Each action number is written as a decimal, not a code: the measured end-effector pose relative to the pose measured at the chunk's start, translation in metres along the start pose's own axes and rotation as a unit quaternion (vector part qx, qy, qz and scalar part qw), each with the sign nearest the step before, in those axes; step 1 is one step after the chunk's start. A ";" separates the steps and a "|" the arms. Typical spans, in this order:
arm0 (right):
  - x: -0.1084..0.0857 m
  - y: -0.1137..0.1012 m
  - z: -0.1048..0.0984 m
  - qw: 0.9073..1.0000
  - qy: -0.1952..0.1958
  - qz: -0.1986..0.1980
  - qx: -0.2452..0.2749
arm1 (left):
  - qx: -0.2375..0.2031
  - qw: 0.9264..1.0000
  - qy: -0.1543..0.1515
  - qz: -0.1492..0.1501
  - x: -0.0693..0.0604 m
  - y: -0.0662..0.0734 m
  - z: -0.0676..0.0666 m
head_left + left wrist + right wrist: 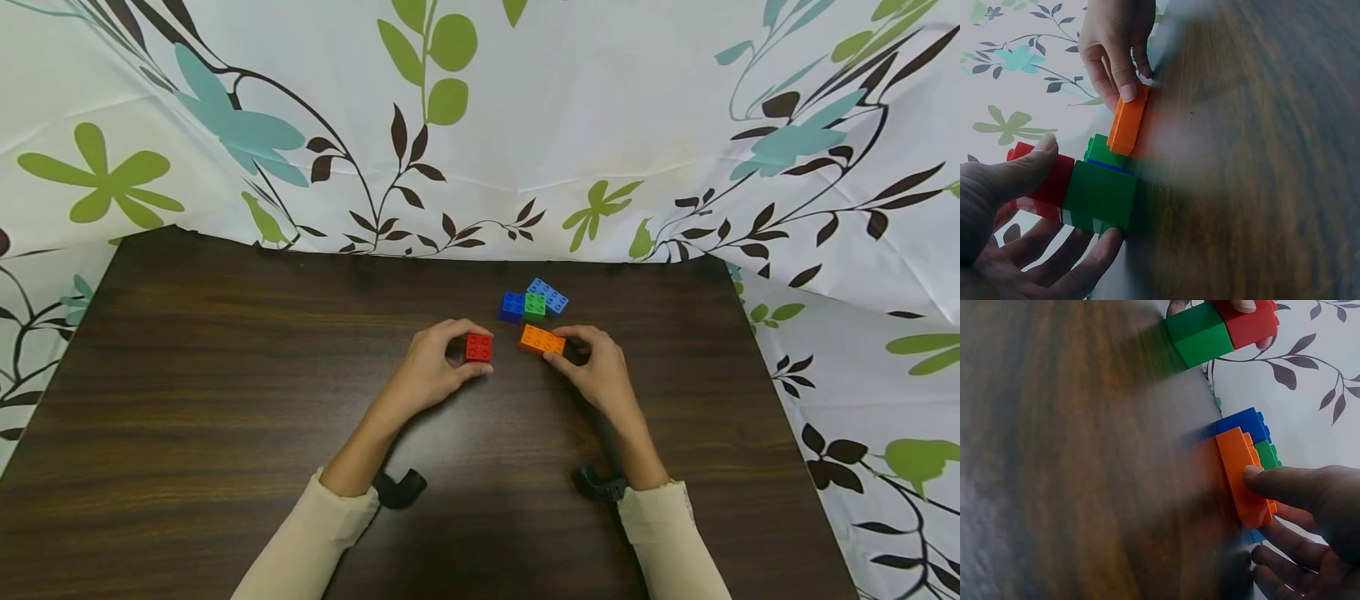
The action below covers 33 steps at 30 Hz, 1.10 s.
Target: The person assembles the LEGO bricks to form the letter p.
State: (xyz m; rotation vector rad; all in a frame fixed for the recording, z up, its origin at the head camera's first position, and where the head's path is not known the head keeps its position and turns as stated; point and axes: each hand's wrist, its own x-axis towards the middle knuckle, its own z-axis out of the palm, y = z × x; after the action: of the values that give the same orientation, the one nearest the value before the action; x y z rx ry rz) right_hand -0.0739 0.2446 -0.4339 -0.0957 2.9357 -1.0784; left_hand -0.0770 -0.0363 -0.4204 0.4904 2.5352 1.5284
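Observation:
My left hand [429,368] pinches a red toy brick [478,347] between thumb and fingers. In the left wrist view, a green brick [1099,195] is joined beneath the red one, and a fingertip touches it. To the right, my right hand [602,372] holds an orange brick [542,340] by its right end, with the thumb on its near side. Just behind the orange brick sit a dark blue brick [512,307], a small green brick [535,306] and a lighter blue brick [548,295]. Whether these three are joined, I cannot tell.
The bricks are on a dark wood-grain table [225,400]. A white curtain [510,142] with a leaf print hangs along its back edge and sides. Black wrist devices [401,489] show at both cream sleeves [318,533].

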 end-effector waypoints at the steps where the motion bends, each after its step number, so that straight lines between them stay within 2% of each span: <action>1: 0.000 0.000 0.000 1.000 0.001 -0.001 0.002 | 0.000 1.000 0.002 0.000 0.000 0.000 0.000; 16: -0.004 -0.009 -0.013 0.999 0.021 0.000 0.038 | -0.002 1.000 0.014 -0.007 0.000 -0.002 0.002; 24: -0.004 -0.018 -0.017 0.997 0.043 -0.026 0.058 | -0.010 1.000 0.015 -0.009 0.000 -0.002 0.002; 33: -0.006 -0.028 -0.020 0.994 0.050 -0.039 0.086 | -0.013 1.000 0.014 -0.009 0.000 -0.004 0.002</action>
State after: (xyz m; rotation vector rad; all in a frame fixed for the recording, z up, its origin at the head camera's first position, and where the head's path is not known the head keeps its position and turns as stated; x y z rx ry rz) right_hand -0.0672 0.2368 -0.4004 -0.1608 2.9308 -1.3826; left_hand -0.0770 -0.0365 -0.4244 0.4450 2.5298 1.5703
